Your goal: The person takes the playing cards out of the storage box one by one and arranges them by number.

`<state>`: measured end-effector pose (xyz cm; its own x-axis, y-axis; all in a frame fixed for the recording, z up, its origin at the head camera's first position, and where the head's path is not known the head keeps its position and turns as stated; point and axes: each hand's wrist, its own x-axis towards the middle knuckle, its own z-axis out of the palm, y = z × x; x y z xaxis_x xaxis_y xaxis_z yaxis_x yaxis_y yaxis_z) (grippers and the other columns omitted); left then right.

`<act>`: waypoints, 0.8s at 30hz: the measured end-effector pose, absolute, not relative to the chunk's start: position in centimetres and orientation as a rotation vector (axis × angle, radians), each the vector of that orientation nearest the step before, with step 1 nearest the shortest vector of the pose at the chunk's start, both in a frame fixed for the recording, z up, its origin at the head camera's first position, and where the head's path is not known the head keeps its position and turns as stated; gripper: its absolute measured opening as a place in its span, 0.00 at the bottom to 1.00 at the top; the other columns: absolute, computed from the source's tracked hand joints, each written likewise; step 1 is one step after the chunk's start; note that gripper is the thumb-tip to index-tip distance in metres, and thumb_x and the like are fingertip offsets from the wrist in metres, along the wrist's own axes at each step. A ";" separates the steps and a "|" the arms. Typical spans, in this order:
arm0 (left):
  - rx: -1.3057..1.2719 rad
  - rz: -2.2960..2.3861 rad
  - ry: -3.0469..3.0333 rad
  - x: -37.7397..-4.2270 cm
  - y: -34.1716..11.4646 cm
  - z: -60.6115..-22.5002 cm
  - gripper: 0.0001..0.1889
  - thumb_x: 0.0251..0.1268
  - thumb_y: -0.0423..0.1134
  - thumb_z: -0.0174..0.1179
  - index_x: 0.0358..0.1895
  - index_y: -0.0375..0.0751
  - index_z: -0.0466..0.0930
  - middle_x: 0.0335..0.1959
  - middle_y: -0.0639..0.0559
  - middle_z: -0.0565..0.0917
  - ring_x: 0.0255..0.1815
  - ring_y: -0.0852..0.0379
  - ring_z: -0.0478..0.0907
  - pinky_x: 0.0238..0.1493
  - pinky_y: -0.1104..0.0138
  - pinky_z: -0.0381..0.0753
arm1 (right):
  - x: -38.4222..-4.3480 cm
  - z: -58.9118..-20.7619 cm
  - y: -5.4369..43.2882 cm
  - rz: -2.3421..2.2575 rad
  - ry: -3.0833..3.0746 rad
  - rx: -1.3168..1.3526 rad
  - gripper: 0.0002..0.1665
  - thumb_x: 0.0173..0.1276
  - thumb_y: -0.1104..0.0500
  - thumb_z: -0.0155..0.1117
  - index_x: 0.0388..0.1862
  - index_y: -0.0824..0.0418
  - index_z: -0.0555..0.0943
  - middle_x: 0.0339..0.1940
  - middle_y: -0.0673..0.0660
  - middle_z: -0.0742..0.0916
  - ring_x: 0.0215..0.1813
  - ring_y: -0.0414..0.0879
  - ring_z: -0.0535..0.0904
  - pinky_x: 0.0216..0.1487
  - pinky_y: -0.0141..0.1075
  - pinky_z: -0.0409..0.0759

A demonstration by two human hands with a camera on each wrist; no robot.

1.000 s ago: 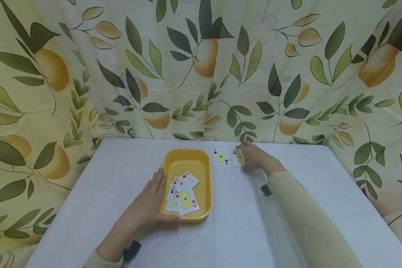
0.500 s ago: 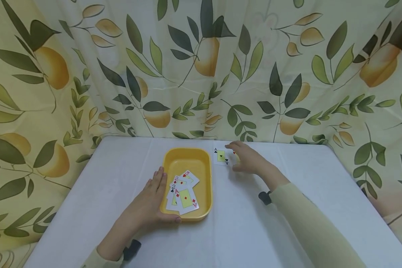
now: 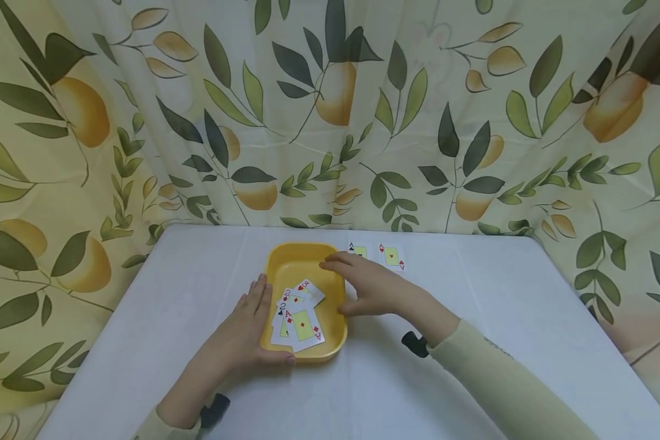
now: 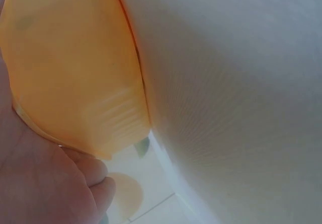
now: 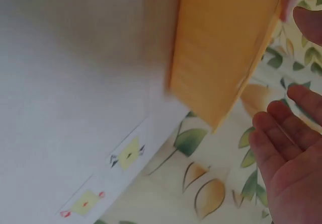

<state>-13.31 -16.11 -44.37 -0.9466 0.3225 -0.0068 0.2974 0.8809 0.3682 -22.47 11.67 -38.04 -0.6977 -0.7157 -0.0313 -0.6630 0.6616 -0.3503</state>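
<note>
A yellow plastic tray (image 3: 335,342) sits on the white table with several overlapping playing cards (image 3: 304,327) in it; an ace of diamonds lies on top. Along the tray's left side rests my left hand (image 3: 242,339), fingers extended at the rim and thumb by the near edge. My right hand (image 3: 376,284) hovers at the tray's right rim, fingers spread and nothing held. In the right wrist view its fingers (image 5: 287,138) are apart from the tray wall (image 5: 221,48). Behind it, the ace of clubs (image 3: 357,250) is partly covered by the hand.
The ace of hearts (image 3: 392,256) lies face up right of the ace of clubs, near the far edge of the white table (image 3: 198,269). A curtain (image 3: 302,140) printed with fruit and leaves hangs behind the table.
My right hand has moved left and toward me, from over the ace of hearts to the tray's right rim, uncovering that card. The left hand stays at the tray.
</note>
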 end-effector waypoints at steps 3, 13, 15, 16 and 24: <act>0.502 0.569 2.981 -13.3 -16.1 -44.4 0.76 0.35 0.81 0.65 0.80 0.32 0.41 0.83 0.41 0.36 0.83 0.43 0.38 0.80 0.51 0.50 | -21.7 -38.2 10.7 -0.438 2.674 -1.143 0.50 0.55 0.49 0.78 0.76 0.48 0.67 0.74 0.49 0.71 0.72 0.47 0.69 0.72 0.44 0.70; 0.493 0.562 2.988 -13.2 -16.3 -44.5 0.75 0.36 0.83 0.63 0.80 0.33 0.41 0.83 0.42 0.36 0.83 0.43 0.39 0.80 0.50 0.51 | -20.8 -39.6 7.7 -0.337 2.547 -1.244 0.49 0.53 0.48 0.80 0.74 0.50 0.70 0.70 0.48 0.74 0.69 0.44 0.70 0.69 0.41 0.74; 0.501 0.561 2.986 -13.2 -16.4 -44.5 0.75 0.36 0.83 0.62 0.80 0.32 0.41 0.83 0.42 0.36 0.83 0.43 0.39 0.80 0.50 0.51 | -20.8 -39.9 7.2 -0.298 2.542 -1.264 0.49 0.52 0.46 0.81 0.73 0.51 0.71 0.68 0.48 0.75 0.68 0.44 0.70 0.70 0.40 0.73; 0.506 0.559 2.984 -13.2 -16.3 -44.5 0.75 0.37 0.83 0.62 0.80 0.32 0.41 0.83 0.42 0.36 0.83 0.43 0.38 0.80 0.50 0.50 | -20.8 -40.0 7.0 -0.276 2.541 -1.266 0.49 0.52 0.46 0.81 0.73 0.51 0.71 0.68 0.48 0.75 0.68 0.44 0.70 0.70 0.40 0.73; 0.542 0.576 2.988 -13.2 -16.2 -44.3 0.74 0.37 0.82 0.63 0.79 0.31 0.42 0.83 0.40 0.37 0.83 0.43 0.39 0.80 0.50 0.50 | -21.0 -40.6 6.0 -0.142 2.519 -1.276 0.54 0.47 0.46 0.84 0.74 0.50 0.70 0.70 0.49 0.74 0.69 0.46 0.69 0.68 0.39 0.74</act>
<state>-13.24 -16.24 -44.31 -0.9373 0.3481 0.0157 0.3290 0.8693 0.3688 -20.97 5.96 -40.63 -0.5535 -0.8001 -0.2313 -0.7690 0.5976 -0.2269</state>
